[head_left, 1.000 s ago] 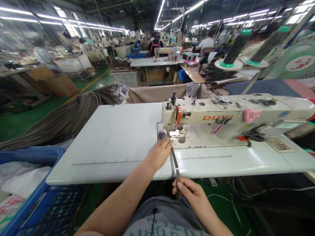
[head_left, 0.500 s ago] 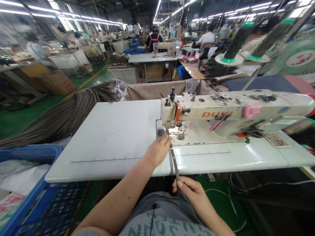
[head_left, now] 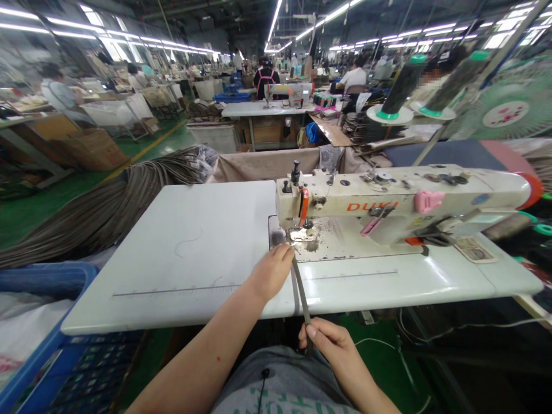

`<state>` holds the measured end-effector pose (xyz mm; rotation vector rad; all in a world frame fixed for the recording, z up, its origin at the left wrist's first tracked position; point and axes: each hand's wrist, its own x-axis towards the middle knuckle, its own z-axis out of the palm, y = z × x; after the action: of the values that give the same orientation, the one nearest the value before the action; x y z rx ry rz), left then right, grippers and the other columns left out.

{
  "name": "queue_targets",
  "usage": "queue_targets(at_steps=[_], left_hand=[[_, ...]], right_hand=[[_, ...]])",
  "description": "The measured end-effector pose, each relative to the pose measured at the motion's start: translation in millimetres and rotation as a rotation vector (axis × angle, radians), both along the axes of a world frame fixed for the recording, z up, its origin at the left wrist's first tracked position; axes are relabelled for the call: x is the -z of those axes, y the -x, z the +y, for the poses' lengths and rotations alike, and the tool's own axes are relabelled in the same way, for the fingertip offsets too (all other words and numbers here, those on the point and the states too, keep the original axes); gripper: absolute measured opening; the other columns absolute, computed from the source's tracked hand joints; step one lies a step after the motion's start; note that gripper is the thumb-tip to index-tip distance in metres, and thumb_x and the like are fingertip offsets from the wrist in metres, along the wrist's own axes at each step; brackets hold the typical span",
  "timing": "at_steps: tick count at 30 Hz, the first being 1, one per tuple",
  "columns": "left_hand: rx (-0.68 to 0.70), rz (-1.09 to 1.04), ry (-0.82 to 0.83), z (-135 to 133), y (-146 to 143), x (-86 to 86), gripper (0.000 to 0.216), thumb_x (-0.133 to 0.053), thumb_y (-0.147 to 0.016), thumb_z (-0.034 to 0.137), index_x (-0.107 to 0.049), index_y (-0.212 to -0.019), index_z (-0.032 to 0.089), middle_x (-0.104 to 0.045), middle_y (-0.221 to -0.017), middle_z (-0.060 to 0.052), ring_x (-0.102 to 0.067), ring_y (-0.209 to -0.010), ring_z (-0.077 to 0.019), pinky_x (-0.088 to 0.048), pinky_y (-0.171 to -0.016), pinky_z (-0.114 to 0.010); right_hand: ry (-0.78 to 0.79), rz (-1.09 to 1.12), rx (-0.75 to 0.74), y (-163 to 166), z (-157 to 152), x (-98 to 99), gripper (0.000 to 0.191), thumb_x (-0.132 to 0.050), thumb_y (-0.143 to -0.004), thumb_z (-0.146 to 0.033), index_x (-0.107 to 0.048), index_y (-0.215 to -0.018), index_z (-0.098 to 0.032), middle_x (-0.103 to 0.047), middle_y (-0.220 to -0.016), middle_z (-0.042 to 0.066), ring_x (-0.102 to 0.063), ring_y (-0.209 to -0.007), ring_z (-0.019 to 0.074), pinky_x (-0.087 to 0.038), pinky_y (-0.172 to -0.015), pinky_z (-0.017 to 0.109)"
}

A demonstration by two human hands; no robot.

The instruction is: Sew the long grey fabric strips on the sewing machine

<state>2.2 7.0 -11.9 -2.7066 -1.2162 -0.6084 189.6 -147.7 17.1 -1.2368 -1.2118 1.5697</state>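
Note:
A cream sewing machine (head_left: 388, 207) stands on a white table (head_left: 194, 253). A narrow grey strap (head_left: 301, 290) runs from under the machine's needle area (head_left: 301, 234) back over the table's front edge. My left hand (head_left: 272, 270) rests on the table with its fingers closed on the strap just before the needle. Below the table edge, my right hand (head_left: 330, 342) pinches the strap's trailing end between thumb and fingers.
A big bundle of grey straps (head_left: 107, 207) lies left of the table. A blue crate (head_left: 52, 339) holding white bags sits at lower left. Thread cones (head_left: 399, 89) stand behind the machine. Other people work at machines farther back (head_left: 269, 77).
The strap has fed slightly toward the needle. Both hands keep their hold, and the view has shifted a little to the left.

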Motion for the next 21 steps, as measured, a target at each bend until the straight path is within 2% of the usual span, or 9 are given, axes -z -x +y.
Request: queue_targets(at_steps=[6,11,16,21], left_hand=[[-0.024,-0.040,0.033,3.1,-2.4,0.0,0.026,-0.051,-0.100,0.014,-0.056,-0.125,0.016,-0.062,-0.137,-0.014,-0.059,-0.132,-0.0249,-0.047,-0.119,-0.042],[-0.020,-0.008,0.015,1.9,-2.2,1.4,0.028,-0.051,-0.101,0.013,-0.055,-0.129,0.013,-0.064,-0.132,-0.013,-0.059,-0.132,-0.0255,-0.047,-0.118,-0.040],[0.008,0.005,-0.037,-1.9,-0.6,-0.8,0.022,-0.048,-0.102,0.013,-0.058,-0.122,0.014,-0.066,-0.126,-0.012,-0.062,-0.126,-0.0240,-0.048,-0.116,-0.039],[0.015,0.023,-0.020,-2.1,-0.2,-3.9,0.021,-0.048,-0.102,0.013,-0.059,-0.120,0.014,-0.065,-0.124,-0.012,-0.061,-0.126,-0.0244,-0.048,-0.117,-0.039]], right_hand=[[-0.014,-0.022,-0.028,-0.3,-1.5,3.6,0.045,-0.066,-0.094,-0.057,-0.077,-0.074,-0.018,-0.069,-0.074,0.005,-0.062,-0.074,0.0218,-0.046,-0.074,0.033],[-0.034,-0.011,-0.050,-2.1,-1.5,4.6,0.042,-0.067,-0.094,-0.056,-0.077,-0.077,-0.019,-0.069,-0.074,0.005,-0.061,-0.073,0.0211,-0.046,-0.072,0.033],[-0.073,0.013,-0.082,-3.9,-0.2,0.1,0.039,-0.067,-0.095,-0.053,-0.076,-0.077,-0.019,-0.067,-0.075,0.004,-0.061,-0.075,0.0206,-0.046,-0.074,0.032],[-0.131,0.000,-0.134,-4.0,0.7,3.4,0.040,-0.067,-0.095,-0.052,-0.073,-0.072,-0.019,-0.065,-0.074,0.003,-0.059,-0.074,0.0195,-0.045,-0.074,0.031]])
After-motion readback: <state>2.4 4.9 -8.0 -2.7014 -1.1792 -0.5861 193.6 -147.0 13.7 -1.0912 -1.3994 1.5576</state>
